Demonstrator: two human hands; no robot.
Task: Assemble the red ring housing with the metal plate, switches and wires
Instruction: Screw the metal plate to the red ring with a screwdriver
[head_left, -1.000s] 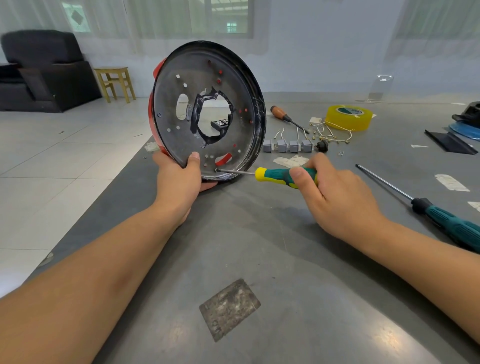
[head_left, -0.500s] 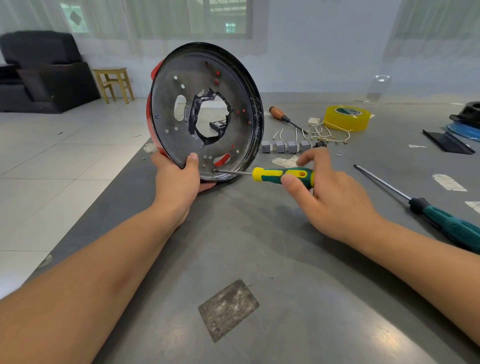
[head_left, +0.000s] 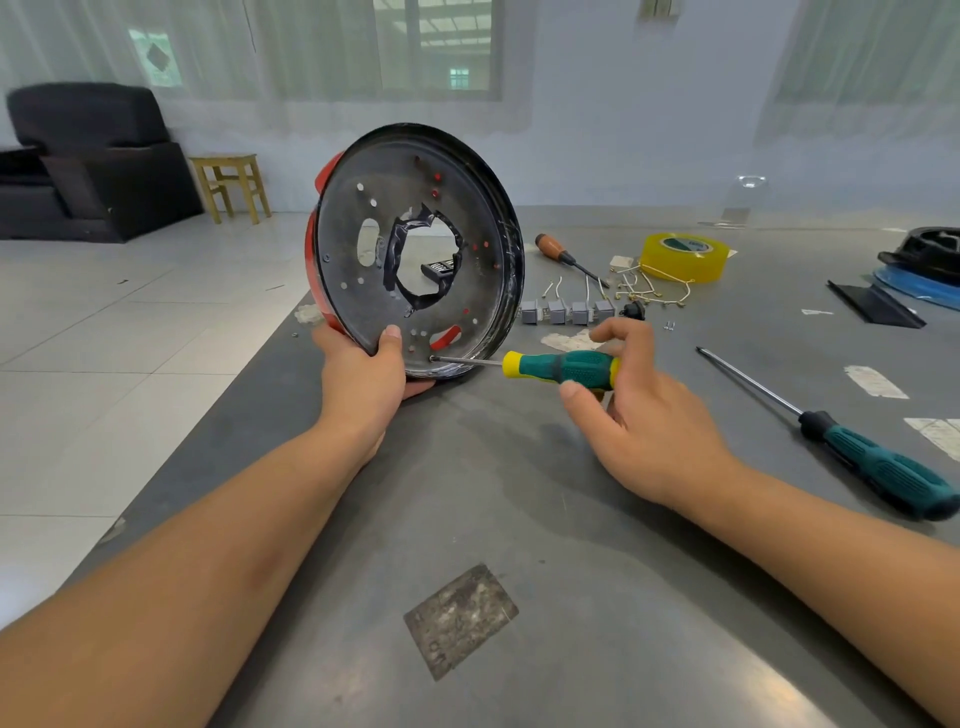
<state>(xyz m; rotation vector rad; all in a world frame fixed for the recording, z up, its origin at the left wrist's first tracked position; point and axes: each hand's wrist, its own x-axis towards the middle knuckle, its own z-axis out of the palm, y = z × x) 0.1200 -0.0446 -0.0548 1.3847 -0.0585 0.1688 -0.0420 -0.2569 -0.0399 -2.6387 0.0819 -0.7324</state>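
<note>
Standing on its edge on the grey counter (head_left: 519, 519), the red ring housing (head_left: 315, 270) is mostly hidden behind the round metal plate (head_left: 467, 218) that covers it. Only a thin red strip shows along the left side, and bits of red peek through small holes and one slot. The flat face of the plate points toward the right and a little toward the camera. Black tape sits around the big hole in the middle, and something dark shows through that hole, but it is hard to tell what it is.

The left hand (head_left: 363, 374) grips the bottom of the ring, thumb on the plate, fingers tucked behind where they cannot be seen. The right hand (head_left: 639, 415) holds the small screwdriver (head_left: 561, 368) by its green and yellow handle with the fingertips. The screwdriver lies almost flat, long way left to right, with its tip touching the plate near the bottom edge. The very tip is too small to make out.

Behind it, four grey switches (head_left: 566, 312) sit in a row, with thin wires (head_left: 654, 291) beside a roll of yellow tape (head_left: 680, 257). A long screwdriver (head_left: 852, 447) lies at the right, well apart. A blue and black thing at the far right is cut off.
</note>
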